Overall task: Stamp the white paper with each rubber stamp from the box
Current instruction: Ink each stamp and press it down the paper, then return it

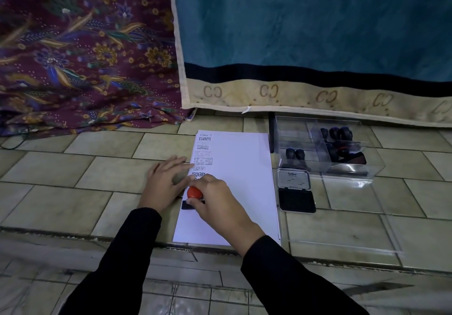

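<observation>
Two jobs: my right grip [217, 202] clenches the stamp [194, 192] onto the paper [239, 167]; my left grip [163, 182], released, pins it flat. I press straight down, no rocking.

Beige tiled floor [61, 180], dark grout lines, step edge running across near bottom. Maroon floral cloth [80, 52] heaped far left, gold and blue flowers, hem on tiles. Teal blanket [305, 25] hanging at right, its edge overlapping cloth; black band [293, 72] below teal, cream border [293, 99] with repeated looped motifs. Thin black cable [17, 143] on tiles at left edge.
</observation>
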`<action>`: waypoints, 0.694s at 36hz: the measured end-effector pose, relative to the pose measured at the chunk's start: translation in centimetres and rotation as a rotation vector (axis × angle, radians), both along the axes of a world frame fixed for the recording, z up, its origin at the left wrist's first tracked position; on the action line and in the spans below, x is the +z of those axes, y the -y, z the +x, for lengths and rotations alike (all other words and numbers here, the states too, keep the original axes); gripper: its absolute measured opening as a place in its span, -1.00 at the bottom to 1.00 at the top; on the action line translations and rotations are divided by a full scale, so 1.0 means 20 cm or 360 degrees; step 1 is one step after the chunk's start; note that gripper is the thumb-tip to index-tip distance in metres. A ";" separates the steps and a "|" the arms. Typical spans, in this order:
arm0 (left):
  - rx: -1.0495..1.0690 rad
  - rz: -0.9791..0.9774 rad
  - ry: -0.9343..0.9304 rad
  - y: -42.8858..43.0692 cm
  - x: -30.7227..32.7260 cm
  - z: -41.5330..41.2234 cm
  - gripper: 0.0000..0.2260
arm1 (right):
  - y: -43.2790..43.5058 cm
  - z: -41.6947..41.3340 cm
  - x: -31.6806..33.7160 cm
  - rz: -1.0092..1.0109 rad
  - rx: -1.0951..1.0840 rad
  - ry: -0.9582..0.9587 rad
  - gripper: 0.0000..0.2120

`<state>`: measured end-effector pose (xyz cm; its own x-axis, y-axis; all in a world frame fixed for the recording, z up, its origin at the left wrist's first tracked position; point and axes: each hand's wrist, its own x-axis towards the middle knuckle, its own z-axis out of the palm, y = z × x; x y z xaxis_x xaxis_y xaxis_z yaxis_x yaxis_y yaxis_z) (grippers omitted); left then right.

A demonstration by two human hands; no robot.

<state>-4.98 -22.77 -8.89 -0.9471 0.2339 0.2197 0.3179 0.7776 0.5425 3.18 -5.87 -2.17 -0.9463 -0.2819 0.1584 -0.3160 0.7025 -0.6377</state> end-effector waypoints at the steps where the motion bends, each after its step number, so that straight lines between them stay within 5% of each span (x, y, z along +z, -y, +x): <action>1: 0.0008 -0.0004 -0.0001 0.00 0.00 0.00 -0.71 | 0.01 0.00 0.00 0.0009 -0.0006 -0.0015 -0.75; 25: 0.0011 -0.0024 -0.0028 -0.01 0.00 0.00 -0.61 | 0.01 0.00 -0.01 -0.0045 -0.0004 -0.0158 -0.81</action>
<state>-5.02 -22.66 -8.88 -0.9448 0.2307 0.2326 0.3217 0.7880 0.5250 3.24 -6.16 -2.33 -0.9262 -0.2738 0.2592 -0.3770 0.6856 -0.6227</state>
